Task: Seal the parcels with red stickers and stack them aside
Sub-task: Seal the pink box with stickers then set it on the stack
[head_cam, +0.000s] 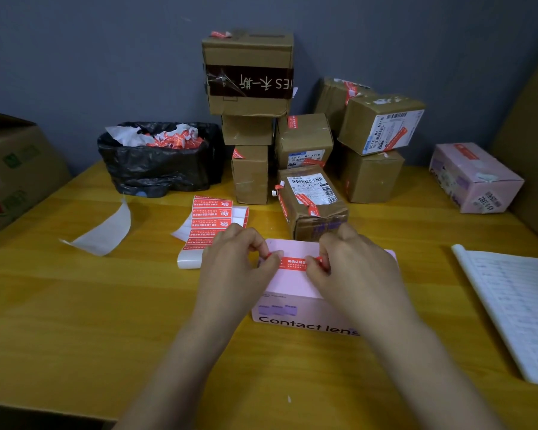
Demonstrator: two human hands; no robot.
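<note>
My left grip (239, 259) and right grip (354, 268) pinch the red sticker (292, 262) over the six-o'clock parcel (292, 287) — next, press flat.

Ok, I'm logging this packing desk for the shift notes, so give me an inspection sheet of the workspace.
Surface: wooden table, yellowish.
Job's things: pink box in the middle, red sticker across its top; sticker sheet left of it; brown parcels stacked behind; second pink box far right.
Clutter: black bag of peeled backing, loose backing paper, notebook.
Grippers: left hand and right hand each pinch one sticker end.
Cables: nothing seen.
Surroundings: grey wall; carton at left.
</note>
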